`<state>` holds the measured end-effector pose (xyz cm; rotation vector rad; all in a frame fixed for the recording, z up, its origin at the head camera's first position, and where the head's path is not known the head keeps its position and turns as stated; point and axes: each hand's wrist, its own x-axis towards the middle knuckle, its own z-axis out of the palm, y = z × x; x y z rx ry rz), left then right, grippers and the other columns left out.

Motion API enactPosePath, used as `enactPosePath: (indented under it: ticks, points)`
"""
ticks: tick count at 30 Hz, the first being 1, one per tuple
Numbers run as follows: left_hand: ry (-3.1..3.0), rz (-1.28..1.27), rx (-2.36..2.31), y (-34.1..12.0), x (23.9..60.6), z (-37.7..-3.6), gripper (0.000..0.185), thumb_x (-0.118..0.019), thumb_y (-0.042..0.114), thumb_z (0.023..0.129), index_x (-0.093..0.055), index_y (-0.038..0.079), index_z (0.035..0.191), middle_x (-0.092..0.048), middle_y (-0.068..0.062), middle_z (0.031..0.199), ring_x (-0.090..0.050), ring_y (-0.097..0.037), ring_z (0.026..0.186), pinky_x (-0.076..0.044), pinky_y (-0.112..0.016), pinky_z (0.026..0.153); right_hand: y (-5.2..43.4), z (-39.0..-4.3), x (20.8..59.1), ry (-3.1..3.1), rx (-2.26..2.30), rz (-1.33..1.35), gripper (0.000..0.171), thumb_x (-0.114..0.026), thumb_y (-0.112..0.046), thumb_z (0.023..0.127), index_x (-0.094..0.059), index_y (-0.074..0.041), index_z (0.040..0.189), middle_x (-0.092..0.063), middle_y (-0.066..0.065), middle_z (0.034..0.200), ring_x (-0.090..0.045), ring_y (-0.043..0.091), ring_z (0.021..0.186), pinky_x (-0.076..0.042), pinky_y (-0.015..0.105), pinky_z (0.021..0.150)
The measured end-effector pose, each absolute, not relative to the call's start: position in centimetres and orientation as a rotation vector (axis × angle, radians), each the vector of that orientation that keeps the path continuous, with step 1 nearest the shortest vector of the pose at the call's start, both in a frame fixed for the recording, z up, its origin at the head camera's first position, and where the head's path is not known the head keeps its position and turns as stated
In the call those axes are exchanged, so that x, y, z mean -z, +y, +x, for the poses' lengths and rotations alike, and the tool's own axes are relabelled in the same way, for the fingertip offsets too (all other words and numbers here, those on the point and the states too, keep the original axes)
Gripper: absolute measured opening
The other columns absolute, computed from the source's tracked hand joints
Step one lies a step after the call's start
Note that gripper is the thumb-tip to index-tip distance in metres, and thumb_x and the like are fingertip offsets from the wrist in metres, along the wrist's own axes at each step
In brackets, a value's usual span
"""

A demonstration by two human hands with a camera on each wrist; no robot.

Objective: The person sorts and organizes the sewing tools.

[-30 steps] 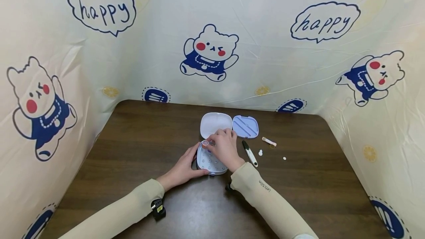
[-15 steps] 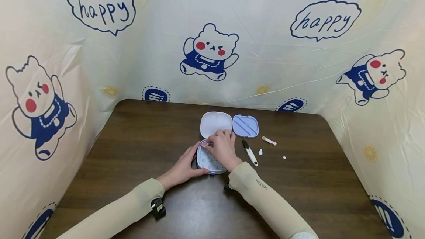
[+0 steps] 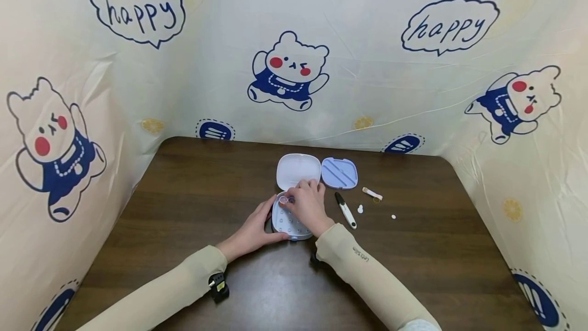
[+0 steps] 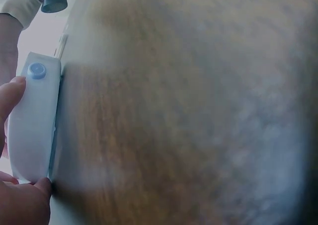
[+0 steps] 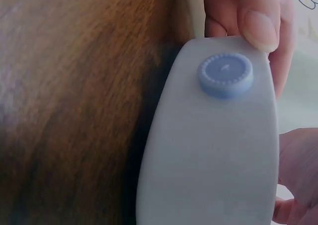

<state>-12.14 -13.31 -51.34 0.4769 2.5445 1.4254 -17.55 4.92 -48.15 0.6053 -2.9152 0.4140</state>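
brown table (image 3: pixel 193 193), pale case (image 3: pixel 290 223) on it, lid (image 3: pixel 298 170) open at the case's far side. left hand (image 3: pixel 250 234) at the case's left, thumb and fingers spread around it, gripping. right hand (image 3: pixel 311 206) over the case, thumb and forefinger pinching. right of the case: lilac panel (image 3: pixel 339 173), dark-tipped tool (image 3: pixel 346 210), white strip (image 3: pixel 372 194). small round piece (image 3: pixel 284 199) in the pinch, at the case's far left corner. white bit (image 3: pixel 360 209) and white dot (image 3: pixel 393 217), also right of the case.
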Motion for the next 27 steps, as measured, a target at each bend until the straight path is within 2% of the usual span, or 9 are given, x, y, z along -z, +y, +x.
enactPosePath:
  ticks: [8, 18, 27]
  points:
    - [2.572, 0.489, -1.345, -13.1, 50.6, -12.8, 0.123, -0.093, 0.042, 0.078, -0.017, 0.000, 0.165, -0.026, -0.025, 0.165, -0.038, -0.037, 0.148, -0.035, -0.054, 0.118, 5.0, -17.4, 48.0, -2.915, -0.363, 0.624, 0.022, -0.084, -0.036, 0.089, -0.082, -0.023, 0.106, -0.061, 0.003, 0.096, -0.051, 0.030, 0.103, -0.034, 0.063, 0.106]
    - [2.591, 0.552, -1.342, -12.8, 50.6, -13.3, 0.119, -0.094, 0.037, 0.078, -0.021, -0.003, 0.163, -0.029, -0.025, 0.164, -0.040, -0.038, 0.145, -0.037, -0.054, 0.116, 5.4, -17.2, 47.6, -2.910, -0.346, 0.662, 0.030, -0.083, -0.042, 0.090, -0.082, -0.025, 0.114, -0.067, 0.002, 0.101, -0.052, 0.029, 0.110, -0.034, 0.061, 0.106]
    - [2.582, 0.527, -1.348, -12.7, 50.8, -13.3, 0.118, -0.093, 0.038, 0.079, -0.021, -0.004, 0.163, -0.029, -0.025, 0.164, -0.040, -0.038, 0.145, -0.036, -0.054, 0.117, 7.5, -17.4, 47.4, -2.815, -0.509, 0.711, 0.020, -0.082, -0.030, 0.091, -0.081, -0.020, 0.109, -0.073, 0.001, 0.104, -0.055, 0.028, 0.113, -0.032, 0.061, 0.112]
